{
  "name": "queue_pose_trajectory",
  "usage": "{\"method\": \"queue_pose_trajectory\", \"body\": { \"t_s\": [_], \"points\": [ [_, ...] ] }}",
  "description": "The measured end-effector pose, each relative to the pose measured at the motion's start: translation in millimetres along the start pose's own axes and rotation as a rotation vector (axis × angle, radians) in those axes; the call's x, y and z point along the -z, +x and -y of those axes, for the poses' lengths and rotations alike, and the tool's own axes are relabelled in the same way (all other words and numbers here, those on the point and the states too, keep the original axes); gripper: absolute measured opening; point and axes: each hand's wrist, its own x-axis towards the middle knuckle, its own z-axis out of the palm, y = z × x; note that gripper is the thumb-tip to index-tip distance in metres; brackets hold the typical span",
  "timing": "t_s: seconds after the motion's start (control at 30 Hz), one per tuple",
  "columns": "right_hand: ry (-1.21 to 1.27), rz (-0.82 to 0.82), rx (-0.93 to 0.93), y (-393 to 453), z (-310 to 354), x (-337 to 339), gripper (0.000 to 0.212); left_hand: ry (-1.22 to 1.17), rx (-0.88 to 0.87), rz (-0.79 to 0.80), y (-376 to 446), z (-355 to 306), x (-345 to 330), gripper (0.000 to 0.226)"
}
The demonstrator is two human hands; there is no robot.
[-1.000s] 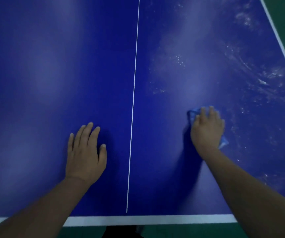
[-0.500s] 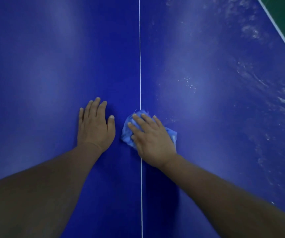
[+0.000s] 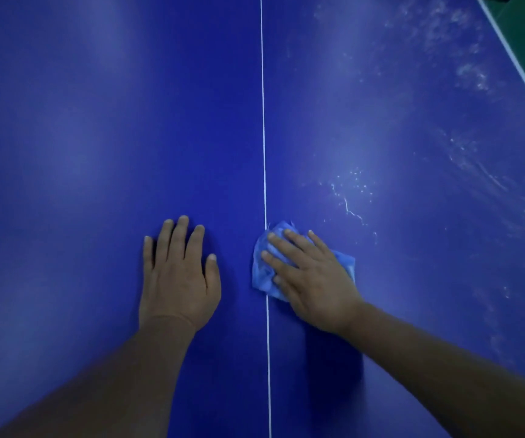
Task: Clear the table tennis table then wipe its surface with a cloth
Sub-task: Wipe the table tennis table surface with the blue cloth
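- The left hand lies flat on the blue worktop, palm down, fingers straight and close together, thumb out to the side; it holds nothing.
- The right hand presses a crumpled light-blue cloth onto the worktop with straight, slightly spread fingers, released rather than gripping.
- The cloth sits under the right hand's fingers and palm, its edges showing beyond the fingertips and past the little-finger side.
- It straddles the white centre line that runs between the two hands.
- Both forearms reach forward; the right one angles inward toward the left hand.
- Whitish smears lie beyond and outward of the right hand.
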Motion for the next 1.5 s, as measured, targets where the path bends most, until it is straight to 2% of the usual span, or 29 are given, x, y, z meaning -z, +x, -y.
{"method": "queue_pose_trajectory", "body": {
  "t_s": [0.07, 0.17, 0.2, 0.23, 0.33, 0.4, 0.47, 0.53, 0.6, 0.67, 0.7, 0.8, 0.87, 0.9, 1.0, 1.07, 1.1, 1.2, 1.27, 1.3, 1.43, 1.5],
  "points": [
    [-0.046, -0.033, -0.058, 27.4, -38.4, 9.3, 0.042, 0.002, -0.001, 0.009, 1.0, -0.7, -0.1, 0.068],
    [-0.038, -0.08, -0.375, 61.6, -74.6, 21.1, 0.039, -0.012, 0.006, 0.013, 0.5, -1.2, 0.0, 0.069],
    [-0.056, -0.109, -0.407, 61.8, -69.5, 17.1, 0.04, -0.014, 0.004, 0.007, 0.7, -1.4, 0.1, 0.068],
    [-0.083, -0.137, -0.358, 57.3, -58.4, 10.6, 0.041, -0.013, 0.003, 0.003, 0.3, -1.5, 0.2, 0.068],
    [-0.071, -0.074, -0.028, 35.6, -23.3, -7.1, 0.045, -0.023, 0.0, -0.008, 2.0, -1.3, 0.1, 0.065],
    [-0.023, -0.051, 0.103, 47.6, -33.2, -5.2, 0.044, -0.016, -0.011, -0.013, 2.5, -0.1, -2.1, 0.063],
    [-0.055, -0.021, 0.156, 81.6, -59.0, 3.3, 0.044, -0.011, -0.017, -0.013, 2.6, 1.9, -3.8, 0.062],
    [-0.104, -0.046, 0.093, 128.2, -93.8, 12.8, 0.043, -0.002, -0.016, -0.016, 3.4, 2.5, -4.6, 0.061],
    [-0.112, -0.025, -0.093, 168.8, -120.7, 23.7, 0.042, 0.006, -0.012, -0.012, 3.3, 1.6, -4.9, 0.061],
    [-0.115, -0.022, -0.175, 178.0, -120.4, 19.1, 0.044, 0.004, -0.007, -0.013, 3.7, 1.7, -4.6, 0.061],
    [-0.136, -0.024, -0.121, 170.7, -110.7, 14.3, 0.045, 0.005, -0.006, -0.011, 3.7, 2.1, -4.7, 0.061],
    [-0.109, 0.033, 0.26, 119.8, -71.0, -2.1, 0.047, 0.018, -0.018, -0.006, 4.5, 3.0, -4.9, 0.06],
    [-0.102, 0.114, 0.389, 120.5, -75.1, 2.0, 0.047, 0.024, -0.015, 0.003, 4.3, 2.7, -4.8, 0.06],
    [-0.151, 0.103, 0.385, 137.5, -89.4, 6.9, 0.049, 0.029, -0.011, 0.011, 4.0, 2.5, -4.6, 0.061],
    [-0.227, 0.092, 0.008, 208.5, -140.9, 26.1, 0.05, 0.029, -0.006, 0.014, 3.8, 2.9, -3.4, 0.061],
    [-0.197, 0.065, -0.206, 232.4, -149.0, 28.3, 0.051, 0.042, -0.004, 0.021, 3.9, 3.0, -3.4, 0.06],
    [-0.211, 0.051, -0.21, 230.9, -137.2, 21.9, 0.053, 0.05, -0.007, 0.023, 4.3, 3.5, -3.9, 0.06],
    [-0.154, 0.041, 0.092, 196.4, -86.7, -0.6, 0.055, 0.045, -0.018, 0.023, 5.5, 2.7, -2.5, 0.06],
    [-0.156, 0.094, 0.199, 199.9, -90.4, 5.8, 0.053, 0.05, -0.007, 0.034, 5.5, 2.4, -1.2, 0.06],
    [-0.194, 0.088, 0.145, 211.8, -105.8, 11.7, 0.052, 0.048, -0.005, 0.04, 5.5, 2.1, -0.9, 0.06],
    [-0.195, 0.03, -0.413, 255.6, -178.6, 32.1, 0.05, 0.04, -0.01, 0.034, 5.5, 2.9, -0.2, 0.059],
    [-0.18, -0.021, -0.472, 258.8, -162.7, 24.1, 0.051, 0.044, -0.015, 0.036, 5.8, 3.0, -0.9, 0.059]
  ]
}}
